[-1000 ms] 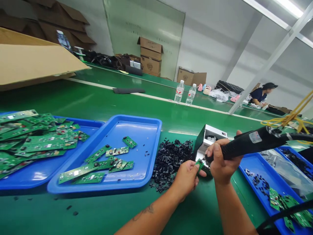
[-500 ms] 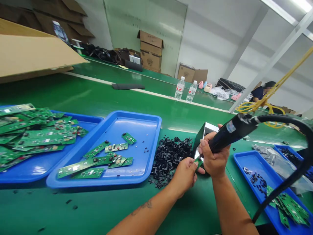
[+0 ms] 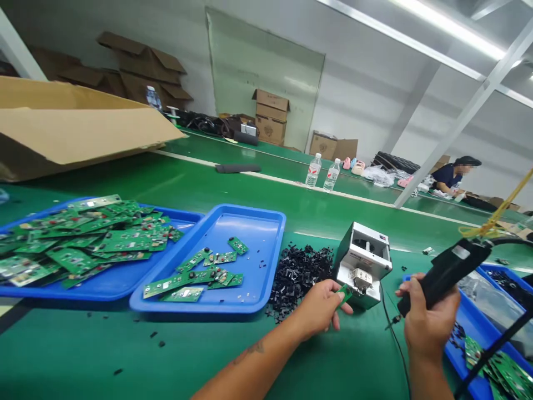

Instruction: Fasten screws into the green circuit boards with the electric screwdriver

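Observation:
My left hand point(image 3: 320, 309) pinches a small green circuit board point(image 3: 345, 294) between thumb and fingers, just in front of a white and black screw feeder point(image 3: 363, 265). In my right hand point(image 3: 433, 316) is a black electric screwdriver point(image 3: 447, 272), tilted with its bit pointing down and left, apart from the board and the feeder. A heap of small black parts point(image 3: 297, 278) lies on the green table left of the feeder, beyond my left hand.
A blue tray point(image 3: 272, 261) with several circuit boards stands left of the heap, beside another piled high with boards point(image 3: 116, 239). More blue trays and boards point(image 3: 508, 366) are at the right. Two water bottles point(image 3: 313, 170) stand farther back. A person point(image 3: 447, 176) works at the far right.
My right hand has carried the screwdriver right, away from the board and the feeder, which now shows fully. My left hand keeps hold of the board. The view has shifted.

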`<state>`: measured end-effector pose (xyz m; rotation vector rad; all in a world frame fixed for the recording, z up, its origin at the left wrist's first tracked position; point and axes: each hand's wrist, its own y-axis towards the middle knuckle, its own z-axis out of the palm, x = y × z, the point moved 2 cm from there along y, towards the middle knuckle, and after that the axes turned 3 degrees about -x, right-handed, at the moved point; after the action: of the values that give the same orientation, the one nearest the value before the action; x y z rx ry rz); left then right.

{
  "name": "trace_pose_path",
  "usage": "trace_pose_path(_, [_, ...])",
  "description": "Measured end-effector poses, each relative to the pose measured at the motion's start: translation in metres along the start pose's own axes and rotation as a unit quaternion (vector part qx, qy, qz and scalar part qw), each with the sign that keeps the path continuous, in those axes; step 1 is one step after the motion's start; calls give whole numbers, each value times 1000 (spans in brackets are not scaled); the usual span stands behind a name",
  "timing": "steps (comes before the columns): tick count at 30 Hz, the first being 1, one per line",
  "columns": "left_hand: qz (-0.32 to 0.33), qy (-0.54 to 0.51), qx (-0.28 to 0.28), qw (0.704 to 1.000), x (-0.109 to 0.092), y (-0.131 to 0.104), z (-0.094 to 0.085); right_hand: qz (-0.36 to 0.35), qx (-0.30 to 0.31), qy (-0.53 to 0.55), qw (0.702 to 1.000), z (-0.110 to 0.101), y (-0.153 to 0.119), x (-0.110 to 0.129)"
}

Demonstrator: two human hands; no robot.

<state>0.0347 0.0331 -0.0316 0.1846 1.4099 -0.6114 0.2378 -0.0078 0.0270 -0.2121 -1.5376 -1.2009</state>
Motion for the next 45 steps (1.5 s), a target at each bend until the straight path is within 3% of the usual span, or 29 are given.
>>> trace_pose_path(3, [22, 45, 14, 999, -16, -1, -12, 4, 1, -103, 995, -34, 1, -20])
trace_pose_path(6, [52, 86, -31, 994, -40, 7, -32, -20, 9, -165, 986, -55, -7, -32])
trace_pose_path(11, [77, 107, -121, 984, -81, 50, -74, -116, 25, -282, 952, -63, -43, -33])
trace_pose_path(13, [93, 99, -138, 981, -95, 73, -89, -113, 100, -280, 948, -52, -61, -32])
trace_pose_path(15, [120, 94, -152, 977, -107, 93, -100, -95, 236, -268, 929, -30, -77, -31])
trace_pose_path(17, [146, 103, -170, 969, -113, 107, -109, -80, 369, -267, 887, -5, -91, -32])
trace_pose_path(19, [164, 126, -190, 960, -115, 114, -118, -73, 439, -295, 845, 17, -99, -36])
trace_pose_path(22, [172, 182, -216, 944, -115, 108, -144, -97, 439, -369, 813, 35, -104, -48])
trace_pose_path(25, [149, 262, -254, 919, -117, 87, -191, -164, 417, -399, 800, 39, -111, -64])
trace_pose_path(29, [51, 390, -278, 876, -115, 40, -258, -240, 393, -384, 800, 37, -122, -78])
trace_pose_path(32, [-24, 463, -251, 849, -102, 11, -287, -262, 378, -365, 809, 37, -126, -77])
trace_pose_path(36, [-82, 518, -213, 824, -84, -1, -299, -248, 366, -332, 833, 35, -123, -70])
trace_pose_path(39, [-80, 521, -212, 823, -80, 0, -296, -191, 364, -274, 869, 30, -120, -69])
trace_pose_path(42, [-43, 497, -230, 836, -85, -1, -289, -75, 377, -200, 901, 26, -118, -76])
trace_pose_path(45, [19, 450, -243, 859, -92, -4, -270, 87, 398, -131, 904, 26, -119, -86])
